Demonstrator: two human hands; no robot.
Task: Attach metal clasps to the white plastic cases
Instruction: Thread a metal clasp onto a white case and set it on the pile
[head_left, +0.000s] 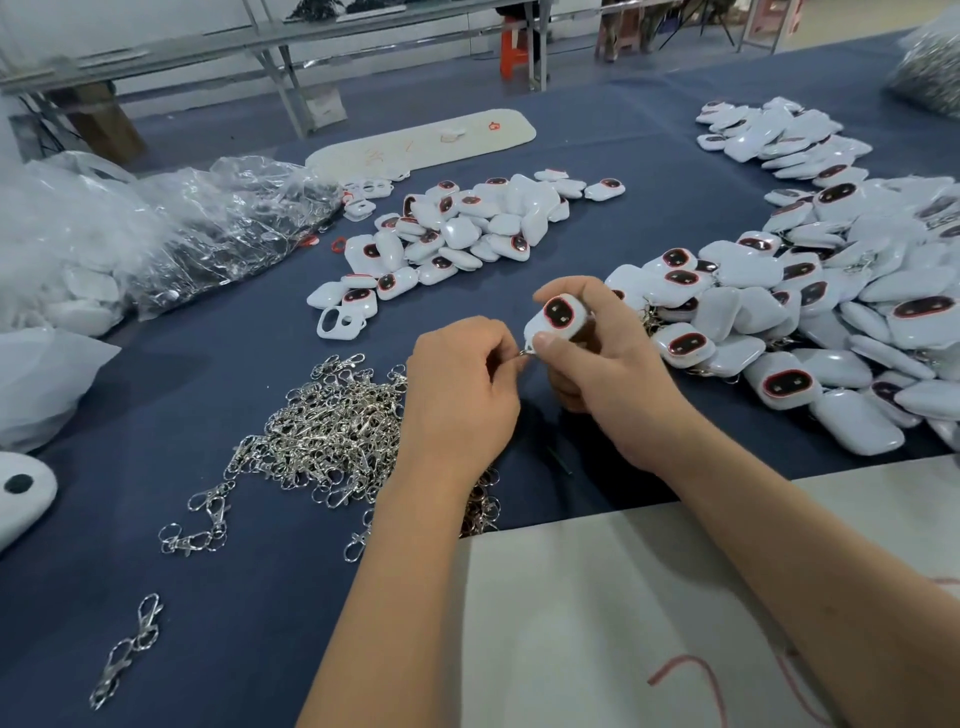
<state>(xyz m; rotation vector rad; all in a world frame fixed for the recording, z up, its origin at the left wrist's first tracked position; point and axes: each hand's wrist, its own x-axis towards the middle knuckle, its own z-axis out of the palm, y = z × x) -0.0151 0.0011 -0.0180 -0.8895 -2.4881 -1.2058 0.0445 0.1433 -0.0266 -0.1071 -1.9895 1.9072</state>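
Note:
My right hand (608, 374) grips a white plastic case (558, 317) with a dark oval window ringed in red, held above the blue table. My left hand (460, 384) pinches a small metal clasp (523, 352) against the case's lower corner; most of the clasp is hidden by my fingers. A heap of loose silver clasps (332, 431) lies just left of my left wrist. A pile of white cases (457, 234) sits beyond my hands, and a bigger pile of cases (831, 312) spreads to the right, some with clasps showing.
Crumpled clear plastic bags (171, 234) lie at the left. A white board (649, 597) covers the near right of the blue table (208, 597). Stray clasps (130, 649) lie near the front left. A white foam strip (421, 143) sits at the back.

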